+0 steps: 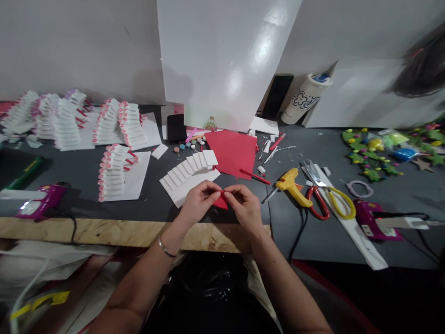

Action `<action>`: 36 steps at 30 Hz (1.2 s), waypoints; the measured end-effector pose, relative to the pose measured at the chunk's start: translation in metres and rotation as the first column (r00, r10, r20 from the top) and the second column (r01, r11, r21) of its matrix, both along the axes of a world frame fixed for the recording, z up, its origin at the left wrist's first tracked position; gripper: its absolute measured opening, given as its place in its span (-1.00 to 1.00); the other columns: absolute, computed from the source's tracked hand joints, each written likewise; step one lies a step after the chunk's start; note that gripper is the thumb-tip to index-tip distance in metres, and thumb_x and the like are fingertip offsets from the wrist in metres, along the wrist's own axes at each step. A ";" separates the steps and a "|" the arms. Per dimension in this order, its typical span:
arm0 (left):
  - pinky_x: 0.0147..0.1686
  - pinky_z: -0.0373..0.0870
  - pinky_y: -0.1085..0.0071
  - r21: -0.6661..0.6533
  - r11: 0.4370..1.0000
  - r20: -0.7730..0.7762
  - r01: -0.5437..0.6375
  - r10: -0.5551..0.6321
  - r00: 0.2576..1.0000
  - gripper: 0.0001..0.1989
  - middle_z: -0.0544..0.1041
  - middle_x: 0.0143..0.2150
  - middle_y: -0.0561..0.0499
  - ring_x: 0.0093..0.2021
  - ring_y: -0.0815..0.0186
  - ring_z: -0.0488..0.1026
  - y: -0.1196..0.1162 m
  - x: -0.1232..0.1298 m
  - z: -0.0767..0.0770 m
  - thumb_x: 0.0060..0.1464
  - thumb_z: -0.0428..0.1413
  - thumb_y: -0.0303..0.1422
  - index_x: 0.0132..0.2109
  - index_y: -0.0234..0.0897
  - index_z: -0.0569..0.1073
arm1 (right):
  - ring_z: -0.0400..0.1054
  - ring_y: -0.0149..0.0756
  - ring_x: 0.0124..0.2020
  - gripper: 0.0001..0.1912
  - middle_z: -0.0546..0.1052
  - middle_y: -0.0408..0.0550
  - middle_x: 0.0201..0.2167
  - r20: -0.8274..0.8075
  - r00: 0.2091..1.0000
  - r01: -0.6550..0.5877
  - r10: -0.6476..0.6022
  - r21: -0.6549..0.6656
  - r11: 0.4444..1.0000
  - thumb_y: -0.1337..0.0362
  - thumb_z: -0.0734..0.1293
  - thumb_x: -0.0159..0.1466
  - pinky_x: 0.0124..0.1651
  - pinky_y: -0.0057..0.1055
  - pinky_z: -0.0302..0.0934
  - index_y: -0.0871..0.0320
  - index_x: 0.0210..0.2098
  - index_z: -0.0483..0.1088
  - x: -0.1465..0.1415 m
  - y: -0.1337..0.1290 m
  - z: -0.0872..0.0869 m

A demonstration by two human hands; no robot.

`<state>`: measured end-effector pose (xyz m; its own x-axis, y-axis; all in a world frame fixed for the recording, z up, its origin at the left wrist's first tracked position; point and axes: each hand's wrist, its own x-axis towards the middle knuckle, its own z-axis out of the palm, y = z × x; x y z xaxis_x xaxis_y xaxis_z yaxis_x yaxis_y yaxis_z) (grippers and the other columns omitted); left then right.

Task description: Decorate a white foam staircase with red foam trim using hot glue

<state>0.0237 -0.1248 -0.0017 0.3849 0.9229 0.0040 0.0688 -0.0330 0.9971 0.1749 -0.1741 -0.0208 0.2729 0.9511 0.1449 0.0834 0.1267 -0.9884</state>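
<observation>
Near the table's front edge, my left hand and my right hand meet with their fingertips pinching a small red piece between them. Just behind my left hand lies a white card with a fanned row of white strips on it. A larger red sheet is flat on the table beyond my hands, with a thin red stick by its near corner.
Yellow glue gun, scissors and a long white strip lie right. White-and-pink fanned pieces stand left. A cup and black phone lean at the back. Small balls lie behind the white strips.
</observation>
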 end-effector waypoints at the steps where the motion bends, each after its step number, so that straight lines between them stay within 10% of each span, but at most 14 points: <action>1: -0.25 0.48 0.40 -0.024 1.000 0.003 -0.003 0.003 1.000 -0.85 0.57 -0.32 0.01 -0.31 0.34 0.50 0.000 0.000 -0.001 0.00 0.23 -0.30 -0.28 -0.25 0.48 | 0.44 -0.33 -0.37 -0.81 0.58 -0.12 -0.39 0.013 1.000 -0.007 0.007 0.009 1.000 0.10 0.40 0.22 -0.27 -0.39 0.34 0.08 -0.33 0.49 0.000 0.000 0.000; 36: -0.36 0.39 0.45 0.112 0.994 -0.085 -0.004 0.013 0.996 -0.85 0.56 -0.40 0.05 -0.40 0.36 0.45 0.001 0.010 0.001 0.11 0.20 -0.25 -0.32 -0.24 0.54 | 0.43 -0.32 -0.38 -0.74 0.57 -0.14 -0.42 -0.122 0.992 0.033 -0.036 -0.030 0.999 0.02 0.46 0.13 -0.30 -0.38 0.35 0.07 -0.36 0.50 0.004 0.000 0.001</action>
